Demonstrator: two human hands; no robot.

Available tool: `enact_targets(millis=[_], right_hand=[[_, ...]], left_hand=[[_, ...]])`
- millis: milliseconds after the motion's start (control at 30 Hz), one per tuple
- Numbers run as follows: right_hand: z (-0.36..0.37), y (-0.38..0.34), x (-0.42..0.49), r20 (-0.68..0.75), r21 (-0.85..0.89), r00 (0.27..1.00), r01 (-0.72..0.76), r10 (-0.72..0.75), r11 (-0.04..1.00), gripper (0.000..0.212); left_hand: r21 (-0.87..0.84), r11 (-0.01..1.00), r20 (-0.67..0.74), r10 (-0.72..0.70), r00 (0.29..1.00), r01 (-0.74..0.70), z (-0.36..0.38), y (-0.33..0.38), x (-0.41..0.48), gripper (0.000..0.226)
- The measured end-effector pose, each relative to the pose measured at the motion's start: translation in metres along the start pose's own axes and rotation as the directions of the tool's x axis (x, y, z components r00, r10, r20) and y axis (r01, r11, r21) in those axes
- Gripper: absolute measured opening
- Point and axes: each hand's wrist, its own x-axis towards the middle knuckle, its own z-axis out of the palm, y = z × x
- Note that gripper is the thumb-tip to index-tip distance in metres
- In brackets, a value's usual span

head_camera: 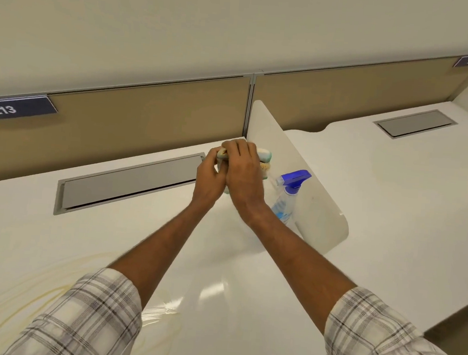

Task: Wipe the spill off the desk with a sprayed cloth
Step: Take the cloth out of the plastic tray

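Note:
A folded pale cloth [265,155] with green and yellowish patches is held between both hands at the far right corner of the white desk [220,260]. My left hand [209,176] grips its left end; my right hand [245,172] covers its top. Most of the cloth is hidden under the fingers. A clear spray bottle [287,198] with a blue trigger head stands just right of my right wrist, against the white divider panel [297,176]. A thin yellowish spill [51,283] streaks the desk at the near left, partly hidden by my left sleeve.
A grey cable-tray lid [131,183] is set into the desk left of my hands. A tan partition [147,125] runs along the back, with a "213" sign [6,109] at the left. A second desk [393,195] with its own grey lid lies beyond the divider.

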Motion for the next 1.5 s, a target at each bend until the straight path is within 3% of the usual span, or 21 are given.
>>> enact_targets(millis=[167,300,400,567,667,800,1000,1167,1300,1500], right_hand=[[-0.014,-0.026,-0.011,-0.060,0.156,0.997,0.050,-0.041,0.987,0.049],[-0.018,-0.038,-0.035,-0.154,0.167,0.988,0.045,-0.019,0.985,0.041],[-0.017,-0.041,-0.055,-0.067,0.237,0.996,-0.049,0.067,0.970,0.035],[-0.022,-0.054,-0.076,0.027,0.300,0.990,-0.140,0.139,0.944,0.024],[-0.028,-0.068,-0.077,0.158,0.466,0.957,-0.291,0.245,0.835,0.020],[-0.043,-0.088,-0.068,0.348,0.636,0.865,-0.501,0.361,0.587,0.028],[-0.054,-0.114,-0.061,0.538,0.723,0.758,-0.640,0.369,0.260,0.022],[-0.061,-0.129,-0.066,0.604,0.711,0.706,-0.687,0.370,0.149,0.011],[-0.069,-0.135,-0.074,0.623,0.715,0.693,-0.692,0.362,0.096,0.017],[-0.084,-0.136,-0.088,0.641,0.758,0.720,-0.648,0.266,-0.073,0.029]], left_hand=[[-0.203,0.972,-0.058,-0.133,0.989,0.119,-0.031,0.006,-0.018,0.029],[-0.376,0.895,0.002,-0.258,0.966,0.240,-0.061,0.000,-0.036,0.033],[-0.452,0.835,0.047,-0.330,0.943,0.315,-0.084,-0.005,-0.051,0.035],[-0.355,0.840,0.046,-0.423,0.905,0.411,-0.106,-0.016,-0.079,0.035],[-0.180,0.899,0.001,-0.406,0.914,0.399,-0.116,-0.015,-0.091,0.037],[0.059,0.933,0.101,-0.358,0.928,0.354,-0.132,-0.005,-0.102,0.055],[0.083,0.953,0.364,-0.301,0.881,0.291,-0.162,0.038,-0.118,0.068],[0.329,0.943,0.506,-0.220,0.834,0.049,-0.200,0.064,-0.123,0.038],[0.591,0.775,0.549,-0.183,0.816,-0.223,-0.220,0.081,-0.115,0.050],[0.655,0.660,0.567,-0.107,0.817,-0.369,-0.239,0.101,-0.108,0.047]])
